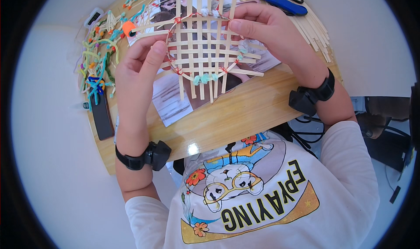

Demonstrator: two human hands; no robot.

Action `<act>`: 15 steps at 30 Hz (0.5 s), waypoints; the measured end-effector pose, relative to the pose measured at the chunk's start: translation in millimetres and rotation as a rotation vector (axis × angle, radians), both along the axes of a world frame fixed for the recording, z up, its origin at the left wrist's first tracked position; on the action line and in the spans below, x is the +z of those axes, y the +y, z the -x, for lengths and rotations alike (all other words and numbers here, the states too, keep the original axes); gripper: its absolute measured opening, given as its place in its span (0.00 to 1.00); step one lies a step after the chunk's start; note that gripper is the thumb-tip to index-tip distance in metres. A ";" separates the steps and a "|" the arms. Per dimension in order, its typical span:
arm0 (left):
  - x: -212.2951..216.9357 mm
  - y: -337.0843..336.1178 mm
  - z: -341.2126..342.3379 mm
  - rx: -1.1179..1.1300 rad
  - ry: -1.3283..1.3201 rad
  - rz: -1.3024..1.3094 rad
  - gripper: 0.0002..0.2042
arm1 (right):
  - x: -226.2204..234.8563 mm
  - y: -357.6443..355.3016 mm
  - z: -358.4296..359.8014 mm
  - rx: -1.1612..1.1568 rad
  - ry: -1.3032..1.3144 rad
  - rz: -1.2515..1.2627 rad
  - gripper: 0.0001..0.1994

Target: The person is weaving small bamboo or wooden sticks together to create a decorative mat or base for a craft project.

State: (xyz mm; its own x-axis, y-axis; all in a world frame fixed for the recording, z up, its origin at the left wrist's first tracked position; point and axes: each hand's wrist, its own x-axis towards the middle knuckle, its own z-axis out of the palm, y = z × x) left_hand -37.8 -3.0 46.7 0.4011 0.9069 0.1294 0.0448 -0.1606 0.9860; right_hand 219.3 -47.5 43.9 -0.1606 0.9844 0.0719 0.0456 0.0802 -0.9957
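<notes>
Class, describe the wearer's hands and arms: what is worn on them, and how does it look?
The left hand and right hand are ungloved. Each arm wears a black strap with a chunky black block: left strap, right strap. Short white sleeves cover the upper arms.

top: white short-sleeved T-shirt [339, 192] | front: bespectacled cartoon-animal print [229, 181] | wear: two black, boxy, strapped wrist devices [158, 155]

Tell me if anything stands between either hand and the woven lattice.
Nothing visible does: the left hand already holds the woven lattice at its left edge, the right hand at its upper right. The blue-handled tool lies off to the side.
</notes>
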 end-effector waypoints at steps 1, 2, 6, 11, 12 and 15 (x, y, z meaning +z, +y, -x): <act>-0.1 1.3 0.9 -0.004 0.014 0.029 0.16 | -1.5 0.0 0.8 0.000 0.000 0.002 0.13; -0.9 2.4 1.5 -0.004 0.014 0.031 0.16 | -3.6 0.2 2.2 -0.006 0.029 -0.007 0.13; 0.8 0.6 2.7 -0.100 -0.051 0.190 0.21 | -6.0 1.6 -0.5 0.060 0.022 0.056 0.13; 4.1 -2.3 -3.3 -0.109 -0.035 0.299 0.23 | -10.7 -1.7 9.3 0.098 -0.052 0.109 0.13; 5.1 0.3 -2.1 -0.122 -0.014 0.341 0.22 | -10.5 -2.5 10.2 0.096 -0.055 0.119 0.13; 3.2 -0.5 -3.9 -0.135 -0.043 0.401 0.21 | -11.5 -1.8 11.3 0.152 -0.028 0.128 0.13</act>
State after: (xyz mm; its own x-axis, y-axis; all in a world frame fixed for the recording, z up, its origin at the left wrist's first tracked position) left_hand -33.9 -3.5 49.9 0.5215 0.8286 -0.2037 0.0067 0.2347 0.9720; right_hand 208.0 -49.3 32.4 -0.3086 0.9493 -0.0594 0.0708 -0.0394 -0.9967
